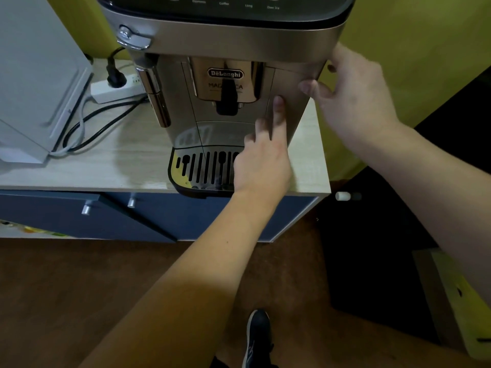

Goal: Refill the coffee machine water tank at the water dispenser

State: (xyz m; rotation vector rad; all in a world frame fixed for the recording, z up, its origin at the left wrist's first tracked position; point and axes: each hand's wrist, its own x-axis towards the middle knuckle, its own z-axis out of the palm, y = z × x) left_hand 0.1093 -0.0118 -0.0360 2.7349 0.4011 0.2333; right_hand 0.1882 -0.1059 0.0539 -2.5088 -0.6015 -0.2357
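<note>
Nearest the camera, at 6 o'clock, a dark sneaker (256, 338) stands on the brown floor (106, 288), and above it the pale wooden countertop (106, 166) sits over dark blue cabinet doors (79, 219). The left hand (261, 160) reaches up over the slotted metal drip tray (204, 168), its fingers loosely extended and pressed against the front seam of the silver De'Longhi coffee machine (228, 75), which fills the view toward 12 o'clock. At 2 o'clock the right hand (353, 94) curls its fingers around the machine's right front panel (292, 102), probably the water tank's face, still seated in the body.
</note>
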